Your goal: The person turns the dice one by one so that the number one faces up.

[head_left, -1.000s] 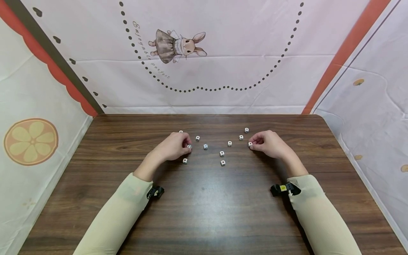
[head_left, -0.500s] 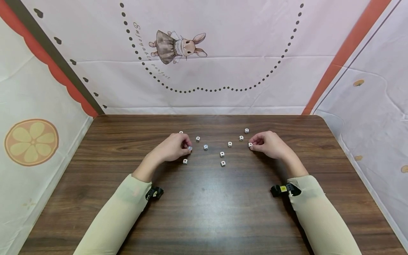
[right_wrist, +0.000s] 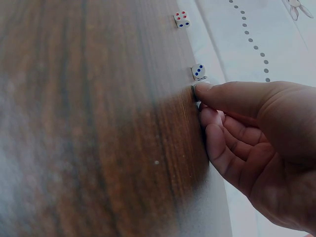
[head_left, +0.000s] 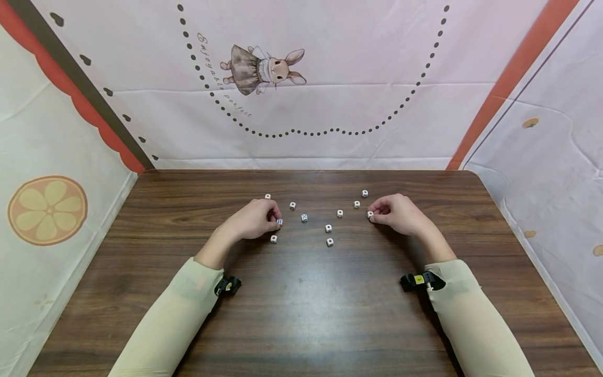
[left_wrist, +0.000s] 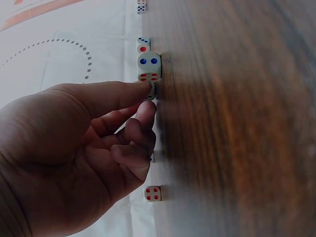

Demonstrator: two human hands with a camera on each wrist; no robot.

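Note:
In the head view, my left hand point(head_left: 252, 217) pinches a white die point(head_left: 280, 222) between thumb and index finger, its top showing rows of blue pips. The left wrist view has the thumb covering most of that die. A larger-looking die point(left_wrist: 149, 66) lies just beyond the thumb tip there, two blue pips on one side. On the right, my right hand point(head_left: 399, 212) holds another die point(head_left: 369, 214), a single pip facing up, between thumb and fingertips at the table surface. From the right wrist, the thumb hides nearly all of this die.
Several more dice are scattered on the brown wooden table point(head_left: 306, 314). One die point(head_left: 274, 239) lies in front of the left hand and another point(head_left: 267, 196) behind it. Between the hands are further dice, including one point(head_left: 304, 218) with blue pips up. A printed curtain point(head_left: 358, 63) closes off the back.
The die in my left hand has turned between the fingers and shifted slightly toward me. The left fingers have drawn back a little, uncovering more of the die behind. My right hand stays still.

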